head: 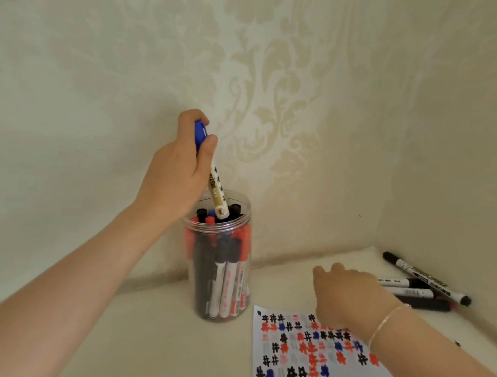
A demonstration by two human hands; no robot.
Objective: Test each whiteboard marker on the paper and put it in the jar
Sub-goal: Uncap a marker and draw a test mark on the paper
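Your left hand [181, 166] grips a blue-capped marker [213, 174] over the jar [215, 262]; right of the jar, your right hand [348, 298] hovers, fingers relaxed, above the paper [302, 366].

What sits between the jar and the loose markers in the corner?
In the head view, the right hand hovers there over bare tabletop, between the jar and the loose markers.

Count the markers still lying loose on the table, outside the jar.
4 visible, piled in the right corner: one black-capped marker on top, three beneath; more may be hidden.
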